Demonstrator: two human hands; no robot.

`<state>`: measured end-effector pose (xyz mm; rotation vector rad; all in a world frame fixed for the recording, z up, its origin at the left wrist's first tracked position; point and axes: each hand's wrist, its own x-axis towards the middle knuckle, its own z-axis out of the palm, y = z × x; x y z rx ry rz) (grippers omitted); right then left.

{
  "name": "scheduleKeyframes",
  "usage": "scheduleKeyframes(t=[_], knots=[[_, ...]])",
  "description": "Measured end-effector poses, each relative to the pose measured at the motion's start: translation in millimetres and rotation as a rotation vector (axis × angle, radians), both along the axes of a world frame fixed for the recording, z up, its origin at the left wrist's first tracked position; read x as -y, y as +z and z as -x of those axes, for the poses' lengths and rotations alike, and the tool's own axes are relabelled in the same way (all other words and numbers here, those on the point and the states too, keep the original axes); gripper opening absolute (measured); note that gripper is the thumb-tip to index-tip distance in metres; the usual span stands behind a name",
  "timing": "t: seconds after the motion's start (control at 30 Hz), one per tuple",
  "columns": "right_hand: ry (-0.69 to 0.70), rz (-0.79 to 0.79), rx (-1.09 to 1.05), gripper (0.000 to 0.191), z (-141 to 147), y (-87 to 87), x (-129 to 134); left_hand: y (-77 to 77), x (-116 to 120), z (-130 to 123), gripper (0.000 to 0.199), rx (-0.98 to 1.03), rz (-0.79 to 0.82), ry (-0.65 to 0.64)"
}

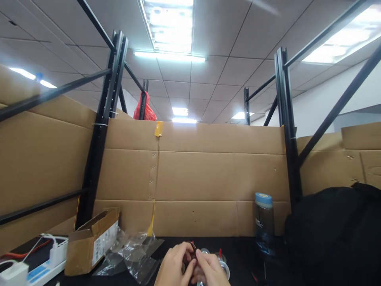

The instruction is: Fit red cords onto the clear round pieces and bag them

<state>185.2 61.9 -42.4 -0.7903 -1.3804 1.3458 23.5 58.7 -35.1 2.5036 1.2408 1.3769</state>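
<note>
The left hand and right hand met above the black work surface, low in the view and near its centre. A small dark brown piece with a curved edge was located between the fingertips; its material was too small to identify. The left hand was closed, fingers curled and thumb drawn in, with the piece held at the index finger. The right hand's thumb and index finger were bent together against the near side of the piece; whether they gripped it could not be told. Just beyond and beside the right hand lay silvery round parts, smooth and glossy, partly covered by the hand, with a thin red upright part among them. To the left, a crumpled clear plastic bag with shiny creases lay beside an open cardboard carton bearing a white label. To the right stood a transparent cylindrical bottle with a blue lid. Creased, matte corrugated cardboard panels formed the rear wall, between black perforated posts
</note>
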Motion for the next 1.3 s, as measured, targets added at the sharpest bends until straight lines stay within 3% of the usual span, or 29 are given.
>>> scheduleKeyframes(t=[0.2,0.37,0.67,0.83,0.9,1.0,1.1,1.23,1.3], knots=[[0.055,-0.074,-0.023,0.065,-1,8.8,7,10.7,13,-1,0.015,0.139,0.052,0.036],[0.015,-0.077,-0.020,0.057,-6,13.5,13,21.2,24,-4,0.016,0.157,0.080,0.035],[-0.013,-0.106,-0.057,0.045,-12,24.9,23,27.1,24,0,0.015,0.303,0.229,-0.160],[-0.003,-0.180,0.025,0.071,-21,20.8,17,18.7,21,0,0.005,0.351,0.339,-0.259],[0.016,-0.243,0.138,0.070,-24,21.1,18,16.3,18,0,0.007,0.342,0.367,-0.274],[-0.007,-0.417,0.359,0.052,-27,27.0,22,17.8,17,3,0.013,0.211,0.333,-0.203],[-0.122,-0.552,0.538,0.049,-29,34.0,23,24.9,19,11,0.018,-0.040,0.266,-0.078],[-0.245,-0.460,0.688,0.051,-48,35.7,7,32.9,18,34,0.023,-0.360,0.268,0.103],[-0.320,-0.433,0.860,0.052,-65,33.4,-4,33.3,16,47,0.022,-0.481,0.332,0.213]])
